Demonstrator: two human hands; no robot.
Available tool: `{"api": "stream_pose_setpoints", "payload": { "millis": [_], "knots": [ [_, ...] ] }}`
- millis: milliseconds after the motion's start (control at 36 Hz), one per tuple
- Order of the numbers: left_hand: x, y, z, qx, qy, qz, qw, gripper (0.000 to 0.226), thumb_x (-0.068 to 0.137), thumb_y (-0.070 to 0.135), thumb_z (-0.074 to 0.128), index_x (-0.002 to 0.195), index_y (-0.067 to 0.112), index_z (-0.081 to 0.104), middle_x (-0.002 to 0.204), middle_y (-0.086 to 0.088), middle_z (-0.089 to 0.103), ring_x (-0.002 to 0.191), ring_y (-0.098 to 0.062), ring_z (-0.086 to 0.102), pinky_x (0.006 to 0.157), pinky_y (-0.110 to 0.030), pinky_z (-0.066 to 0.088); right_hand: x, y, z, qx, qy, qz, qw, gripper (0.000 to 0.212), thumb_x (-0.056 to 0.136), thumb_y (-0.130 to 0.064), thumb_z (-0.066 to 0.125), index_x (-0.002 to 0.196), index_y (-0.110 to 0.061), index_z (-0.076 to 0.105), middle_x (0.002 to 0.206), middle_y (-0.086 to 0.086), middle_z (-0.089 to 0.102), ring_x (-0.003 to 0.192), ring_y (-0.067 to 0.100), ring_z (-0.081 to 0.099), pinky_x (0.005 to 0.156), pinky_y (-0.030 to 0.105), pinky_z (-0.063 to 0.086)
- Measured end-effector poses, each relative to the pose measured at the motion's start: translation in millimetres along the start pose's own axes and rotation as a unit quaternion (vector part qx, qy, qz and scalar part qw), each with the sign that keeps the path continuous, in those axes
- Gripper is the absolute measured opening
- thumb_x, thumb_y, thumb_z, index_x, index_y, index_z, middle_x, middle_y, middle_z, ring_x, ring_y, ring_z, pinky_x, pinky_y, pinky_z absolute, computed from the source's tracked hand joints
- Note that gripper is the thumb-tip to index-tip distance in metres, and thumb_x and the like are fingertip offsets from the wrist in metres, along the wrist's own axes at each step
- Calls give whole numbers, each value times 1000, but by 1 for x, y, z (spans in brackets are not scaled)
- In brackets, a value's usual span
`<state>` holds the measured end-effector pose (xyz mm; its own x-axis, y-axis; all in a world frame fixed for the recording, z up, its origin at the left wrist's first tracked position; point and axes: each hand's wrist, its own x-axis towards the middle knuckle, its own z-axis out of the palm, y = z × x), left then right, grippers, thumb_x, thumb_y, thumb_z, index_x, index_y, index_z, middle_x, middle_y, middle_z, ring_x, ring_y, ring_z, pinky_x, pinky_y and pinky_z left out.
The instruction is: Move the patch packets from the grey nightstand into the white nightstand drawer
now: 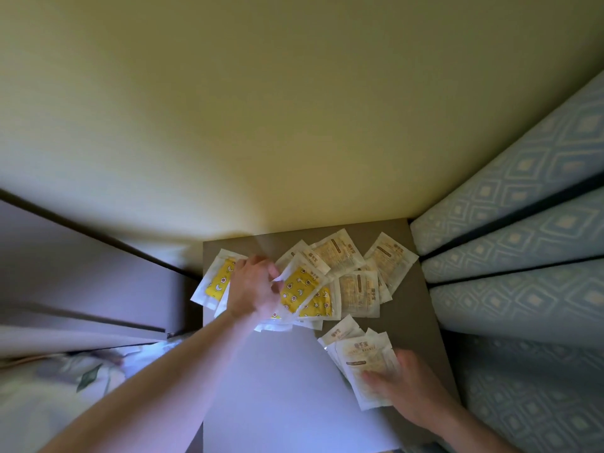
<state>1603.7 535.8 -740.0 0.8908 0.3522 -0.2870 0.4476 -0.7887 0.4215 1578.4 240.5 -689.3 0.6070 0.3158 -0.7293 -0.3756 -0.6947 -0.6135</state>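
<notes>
Several patch packets (pixel 358 289) lie scattered on the grey nightstand top (pixel 415 308), some with yellow printed fronts (pixel 299 289), others pale with text. My left hand (pixel 253 289) reaches over the far left of the pile and pinches the edge of a yellow packet. My right hand (pixel 405 390) holds a small stack of pale packets (pixel 362 361) at the near right of the top. The white nightstand drawer is not in view.
A yellow wall stands behind the nightstand. A blue diamond-patterned mattress or bed side (pixel 523 243) borders it on the right. Pale furniture panels (pixel 81 273) and floral fabric (pixel 65 387) lie to the left. A bright glare covers the near left of the top.
</notes>
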Motion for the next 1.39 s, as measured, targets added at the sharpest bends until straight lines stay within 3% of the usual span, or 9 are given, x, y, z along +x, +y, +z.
{"api": "stream_pose_setpoints", "payload": {
  "millis": [306, 444, 611, 722, 1000, 1139, 1222, 1278, 1389],
  "knots": [
    [10, 19, 2, -99, -22, -73, 992, 21, 88, 15, 63, 80, 34, 64, 98, 9, 68, 114, -22, 47, 83, -29, 42, 2, 3, 14, 53, 27, 24, 998, 17, 89, -20, 78, 106, -23, 76, 96, -14, 79, 89, 2, 74, 79, 27, 60],
    [7, 25, 3, -74, -44, -74, 994, 18, 86, 20, 64, 101, 27, 70, 111, 3, 64, 122, -24, 46, 95, -32, 46, -1, 2, 16, 75, 32, 28, 996, 20, 90, -19, 77, 109, -25, 74, 100, -14, 78, 93, 3, 74, 85, 31, 60],
    [5, 30, 6, -36, -69, -41, 996, 68, 70, 45, 79, 132, 34, 53, 129, 7, 56, 121, -23, 45, 98, -37, 40, 0, 10, 18, 88, 58, 36, 994, 22, 89, -18, 78, 110, -22, 74, 99, -13, 79, 92, 5, 75, 83, 31, 61],
    [5, 34, 7, -20, -85, -65, 994, 78, 64, 50, 78, 135, 36, 47, 127, 8, 59, 121, -24, 45, 100, -40, 39, -1, 20, 21, 95, 80, 60, 990, 25, 87, -16, 80, 110, -24, 71, 99, -11, 79, 90, 5, 75, 83, 34, 62],
    [-8, 46, 2, 39, -54, 18, 998, 68, 75, 48, 76, 137, 32, 54, 135, 5, 51, 128, -23, 41, 104, -39, 31, -7, 39, 31, 62, 82, 128, 986, 19, 87, -22, 79, 101, -29, 68, 102, -10, 75, 90, 6, 72, 78, 31, 61],
    [-22, 49, 1, -33, -38, 22, 999, 38, 80, 39, 70, 114, 30, 56, 92, 3, 73, 97, -27, 65, 89, -35, 40, -12, 40, 30, 60, 79, 142, 985, 17, 90, -23, 75, 91, -33, 60, 97, -17, 68, 87, 2, 68, 71, 23, 57],
    [-34, 52, -3, -95, -55, 1, 994, 32, 85, 40, 69, 114, 32, 57, 89, 6, 72, 87, -25, 67, 71, -34, 49, -20, 37, 29, 86, 61, 147, 983, 21, 92, -16, 71, 89, -33, 60, 96, -18, 67, 83, -2, 65, 63, 16, 51],
    [-45, 52, -8, -138, -71, -18, 988, 31, 88, 40, 70, 114, 29, 57, 90, 7, 69, 86, -25, 66, 68, -34, 50, -29, 33, 27, 96, 67, 152, 982, 15, 84, -24, 73, 95, -29, 65, 101, -12, 73, 88, 4, 70, 72, 26, 59],
    [-90, 55, -36, -196, -92, -67, 974, 36, 94, 41, 65, 118, 14, 57, 102, -3, 67, 96, -31, 64, 72, -34, 43, -54, 43, 21, 133, 96, 128, 978, 49, 60, -44, 75, 106, -28, 68, 104, -6, 76, 94, 17, 74, 87, 49, 61]
  ]
}}
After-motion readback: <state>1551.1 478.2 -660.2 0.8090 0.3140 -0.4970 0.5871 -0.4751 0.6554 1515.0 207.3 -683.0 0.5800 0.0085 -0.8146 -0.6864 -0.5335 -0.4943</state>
